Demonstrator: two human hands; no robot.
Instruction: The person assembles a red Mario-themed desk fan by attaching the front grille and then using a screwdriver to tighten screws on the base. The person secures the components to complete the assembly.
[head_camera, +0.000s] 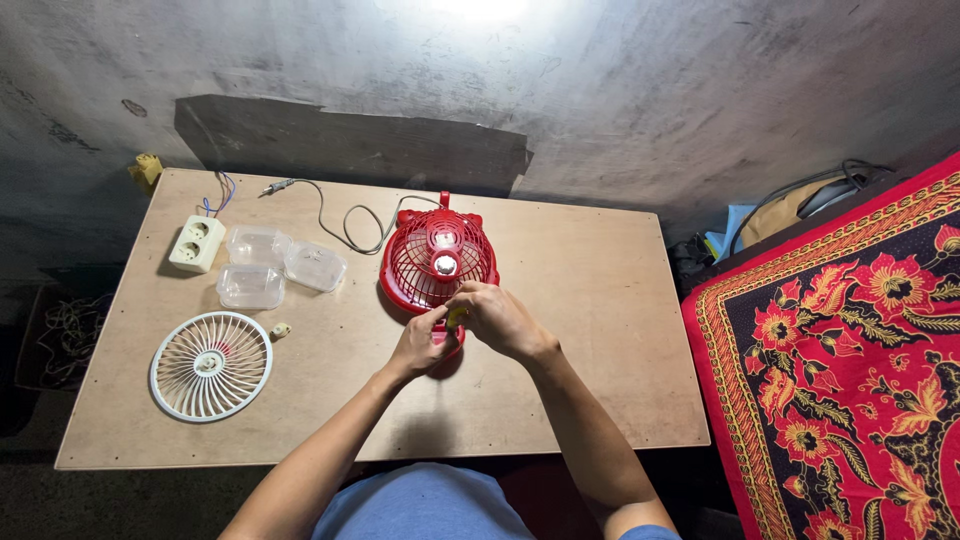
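Here, closest to the camera, two forearms run up from a blue-clad lap and meet over a low plywood table (560, 400). The left hand (420, 345) has its fingers curled in, apparently steadying the lower edge of a small red fan (437, 262) from below; exactly what its fingertips press on is hidden. The right hand (497, 317) closes from above, fingers bent together around something small and yellow (456, 317) at the fan's base, seemingly a tool handle, though too little shows to be sure. Both hands crowd one spot, which suits close work on a fastening at the rim.

The fan lies on its back near the table's middle, rear cage open upward, hub and motor cap bare, so that the parts face the person. Its grey cord (345, 220) trails off toward the far edge, the plug lying loose and unplugged.

Left of the hands, a white fan grille (211, 365) rests flat, set well apart as if to keep it out of the way, with a tiny pale knob (281, 330) just beside it. Farther back sit three clear plastic tubs (270, 265) in a cluster, handy for loose bits, and beyond them a cream double socket (196, 243) with short wires.

To the right, a red floral cloth (840, 360) covers the floor, and a stained grey wall (650, 90) stands behind
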